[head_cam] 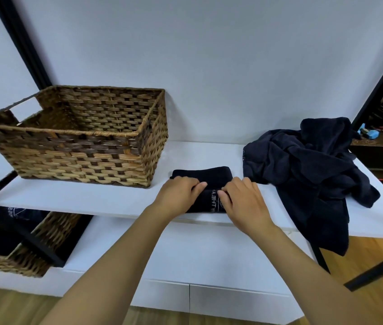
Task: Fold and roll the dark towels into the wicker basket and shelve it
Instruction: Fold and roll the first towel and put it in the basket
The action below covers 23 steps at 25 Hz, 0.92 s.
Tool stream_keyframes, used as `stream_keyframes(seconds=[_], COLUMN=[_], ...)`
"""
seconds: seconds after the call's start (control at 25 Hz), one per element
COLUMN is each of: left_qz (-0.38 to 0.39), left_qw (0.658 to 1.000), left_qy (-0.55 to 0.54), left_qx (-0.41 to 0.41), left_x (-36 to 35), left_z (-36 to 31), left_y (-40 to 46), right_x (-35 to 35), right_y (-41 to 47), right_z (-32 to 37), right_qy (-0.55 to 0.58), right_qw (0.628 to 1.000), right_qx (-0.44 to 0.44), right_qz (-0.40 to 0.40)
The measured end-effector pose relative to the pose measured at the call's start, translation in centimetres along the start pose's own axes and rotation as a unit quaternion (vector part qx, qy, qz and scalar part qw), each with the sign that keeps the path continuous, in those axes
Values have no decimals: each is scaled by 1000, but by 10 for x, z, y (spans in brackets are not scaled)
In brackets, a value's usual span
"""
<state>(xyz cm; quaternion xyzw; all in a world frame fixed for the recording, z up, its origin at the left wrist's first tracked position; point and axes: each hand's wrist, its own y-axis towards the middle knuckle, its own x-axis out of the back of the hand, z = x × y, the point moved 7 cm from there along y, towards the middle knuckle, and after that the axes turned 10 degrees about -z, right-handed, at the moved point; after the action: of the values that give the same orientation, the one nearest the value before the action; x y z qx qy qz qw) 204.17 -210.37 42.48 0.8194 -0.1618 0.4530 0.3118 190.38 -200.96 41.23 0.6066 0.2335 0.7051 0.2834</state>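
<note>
A dark folded towel [205, 178] with pale lettering lies on the white shelf [106, 198], partly rolled from its near end. My left hand [177, 193] and my right hand [244, 200] both grip the rolled part, fingers curled over it. The wicker basket [80, 148] stands on the same shelf to the left, and I see nothing inside it. A crumpled heap of dark towels [307, 170] lies to the right, with part of it hanging over the shelf's front edge.
A second wicker basket [28, 252] holding dark cloth sits on the lower shelf at the left. Black frame posts [19, 38] rise at left and right. A white wall is close behind. Wooden floor shows below, and cluttered items at far right.
</note>
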Motion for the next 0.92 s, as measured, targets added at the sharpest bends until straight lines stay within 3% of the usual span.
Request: stream_keyframes(seconds=[0.08, 0.2, 0.32, 0.4, 0.52, 0.6, 0.68, 0.76, 0.84, 0.92], left_qz=[16, -124, -168, -123, 9, 98, 119, 44, -70, -128], left_qw=[999, 981, 962, 973, 998, 994, 991, 996, 974, 963], left_qy=[-2, 123, 154, 144, 38, -38, -34, 81, 200, 216], left_qx=[36, -80, -154, -134, -40, 27, 44, -2, -81, -98], left_x=[-1, -2, -13, -12, -2, -2, -1, -1, -10, -14], left_z=[1, -16, -19, -13, -3, 4, 6, 1, -13, -19], left_y=[3, -14, -41, -27, 2, 15, 21, 25, 12, -2], right_x=[-1, -13, -25, -23, -12, -15, -14, -16, -26, -40], right_y=[10, 31, 40, 40, 27, 17, 19, 36, 54, 62], right_z=[-4, -13, -24, -19, 4, 3, -1, -8, -19, -29], right_qy=[4, 55, 99, 37, -82, -56, -32, -15, 41, 67], right_qw=[997, 976, 949, 968, 996, 998, 999, 994, 973, 947], right_qx=[-52, -141, -200, -154, 13, 12, -27, -95, -174, -220], right_qz=[48, 159, 221, 193, 21, -5, -1, 47, 147, 226])
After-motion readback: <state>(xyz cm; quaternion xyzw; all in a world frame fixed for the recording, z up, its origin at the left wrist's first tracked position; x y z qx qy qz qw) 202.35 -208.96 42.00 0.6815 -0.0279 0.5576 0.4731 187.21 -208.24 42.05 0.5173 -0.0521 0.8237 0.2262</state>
